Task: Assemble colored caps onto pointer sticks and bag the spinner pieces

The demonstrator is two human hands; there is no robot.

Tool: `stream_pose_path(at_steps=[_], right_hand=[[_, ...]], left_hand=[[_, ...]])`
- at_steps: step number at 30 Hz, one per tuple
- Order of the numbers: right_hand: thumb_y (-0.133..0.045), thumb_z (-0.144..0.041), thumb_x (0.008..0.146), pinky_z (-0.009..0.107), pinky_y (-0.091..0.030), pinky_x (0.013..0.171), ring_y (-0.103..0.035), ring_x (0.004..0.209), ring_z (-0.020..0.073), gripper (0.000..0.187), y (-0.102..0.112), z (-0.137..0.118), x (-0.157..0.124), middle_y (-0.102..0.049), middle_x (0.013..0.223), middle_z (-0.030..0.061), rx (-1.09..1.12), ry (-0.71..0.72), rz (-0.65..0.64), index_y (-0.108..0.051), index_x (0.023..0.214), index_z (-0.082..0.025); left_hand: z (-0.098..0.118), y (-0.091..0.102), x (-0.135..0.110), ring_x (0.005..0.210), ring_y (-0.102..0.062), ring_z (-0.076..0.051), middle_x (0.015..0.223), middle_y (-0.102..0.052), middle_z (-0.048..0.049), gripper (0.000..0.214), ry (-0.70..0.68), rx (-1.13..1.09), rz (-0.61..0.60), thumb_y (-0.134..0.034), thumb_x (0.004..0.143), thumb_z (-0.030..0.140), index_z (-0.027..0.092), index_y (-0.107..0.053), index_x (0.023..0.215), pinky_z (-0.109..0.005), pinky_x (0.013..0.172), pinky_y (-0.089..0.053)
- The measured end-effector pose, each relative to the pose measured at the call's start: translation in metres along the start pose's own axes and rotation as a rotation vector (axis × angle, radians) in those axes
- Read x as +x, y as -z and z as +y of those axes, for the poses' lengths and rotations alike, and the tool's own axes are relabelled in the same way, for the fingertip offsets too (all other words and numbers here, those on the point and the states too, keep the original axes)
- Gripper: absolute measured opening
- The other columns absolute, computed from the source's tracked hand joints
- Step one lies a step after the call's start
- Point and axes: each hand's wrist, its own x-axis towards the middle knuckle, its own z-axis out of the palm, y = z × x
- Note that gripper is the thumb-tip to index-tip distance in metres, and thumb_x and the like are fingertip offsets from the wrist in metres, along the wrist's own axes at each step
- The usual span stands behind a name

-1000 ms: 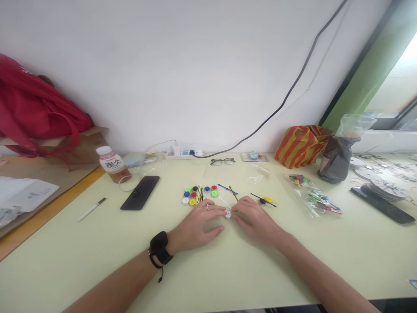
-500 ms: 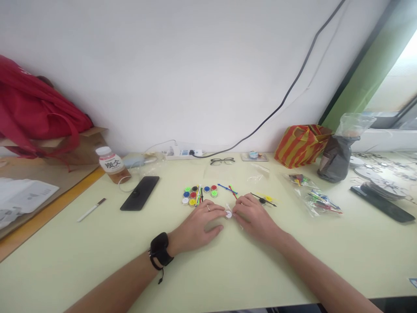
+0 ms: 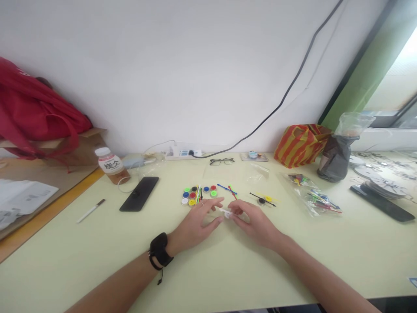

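Note:
Between my hands is a small white arrow spinner (image 3: 227,214), a round hub with a thin pointer, slightly blurred. My right hand (image 3: 256,222) pinches it between thumb and fingers. My left hand (image 3: 201,220) is at its left with thumb and fingers apart, close to the pointer, apparently holding nothing. Just beyond the left hand lie several coloured round spinner bases (image 3: 186,195) and a bundle of thin arrow pointers (image 3: 198,194). Blue, red and green arrows (image 3: 232,190) lie crossed past the right fingers. A black spinner (image 3: 261,201) and a yellow one (image 3: 268,198) rest to the right.
A black phone (image 3: 139,194), a bottle (image 3: 111,166) and a white pen-like stick (image 3: 91,211) are on the left. Glasses (image 3: 222,161) and a power strip (image 3: 184,153) lie at the back. Bags of spinner parts (image 3: 317,201), a striped bag (image 3: 301,145) and another phone (image 3: 381,203) are on the right.
My left fingers have opened and drawn back from the white spinner. My right hand now holds it slightly tilted, its pointer turned to the left.

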Motion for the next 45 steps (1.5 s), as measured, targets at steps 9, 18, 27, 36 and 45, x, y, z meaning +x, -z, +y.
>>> stream_pose_path(at_steps=[9, 18, 27, 36, 45], right_hand=[[-0.057, -0.03, 0.098, 0.029, -0.052, 0.071, -0.065, 0.082, 0.0181, 0.012, -0.001, 0.007, 0.003, -0.071, 0.093, 0.0045, 0.028, -0.021, -0.006, -0.066, 0.095, -0.023], [-0.067, -0.031, 0.086, 0.024, -0.043, 0.058, -0.056, 0.064, 0.0127, 0.016, -0.001, 0.011, 0.013, -0.066, 0.076, -0.0004, 0.4, -0.333, -0.025, -0.063, 0.095, -0.019], [-0.071, -0.03, 0.08, 0.02, -0.032, 0.046, -0.047, 0.055, 0.0098, 0.019, -0.003, 0.011, 0.018, -0.06, 0.071, -0.003, 0.48, -0.479, -0.037, -0.062, 0.092, -0.019], [-0.067, -0.03, 0.085, 0.026, -0.042, 0.059, -0.054, 0.065, 0.013, 0.013, -0.01, 0.019, 0.018, -0.063, 0.073, -0.0009, 0.408, -0.328, -0.01, -0.063, 0.092, -0.019], [-0.061, -0.024, 0.087, 0.027, -0.043, 0.061, -0.056, 0.066, 0.0139, 0.01, -0.008, 0.012, 0.017, -0.065, 0.075, 0.0011, 0.236, -0.262, -0.023, -0.066, 0.08, -0.018]], left_hand=[[-0.005, -0.002, 0.005, 0.09, -0.068, -0.021, 0.095, -0.075, -0.0035, 0.018, -0.015, -0.017, 0.02, -0.057, 0.104, 0.03, 0.025, -0.073, 0.104, -0.035, 0.084, -0.052], [-0.005, -0.005, 0.005, 0.103, -0.065, -0.024, 0.108, -0.072, -0.0052, 0.022, 0.001, 0.03, -0.04, -0.055, 0.102, 0.023, 0.026, -0.069, 0.119, -0.038, 0.09, -0.053], [0.004, -0.006, 0.005, 0.122, -0.058, -0.027, 0.129, -0.067, -0.0049, 0.039, -0.127, 0.123, -0.143, -0.06, 0.096, 0.013, 0.029, -0.061, 0.132, -0.044, 0.108, -0.048], [0.0, -0.007, 0.005, 0.117, -0.059, -0.026, 0.121, -0.071, -0.0037, 0.035, -0.117, 0.088, -0.136, -0.059, 0.097, 0.013, 0.028, -0.064, 0.128, -0.042, 0.102, -0.051], [0.003, -0.007, 0.005, 0.114, -0.059, -0.026, 0.115, -0.071, -0.0036, 0.031, -0.118, 0.142, -0.131, -0.057, 0.097, 0.011, 0.027, -0.063, 0.123, -0.041, 0.098, -0.051]])
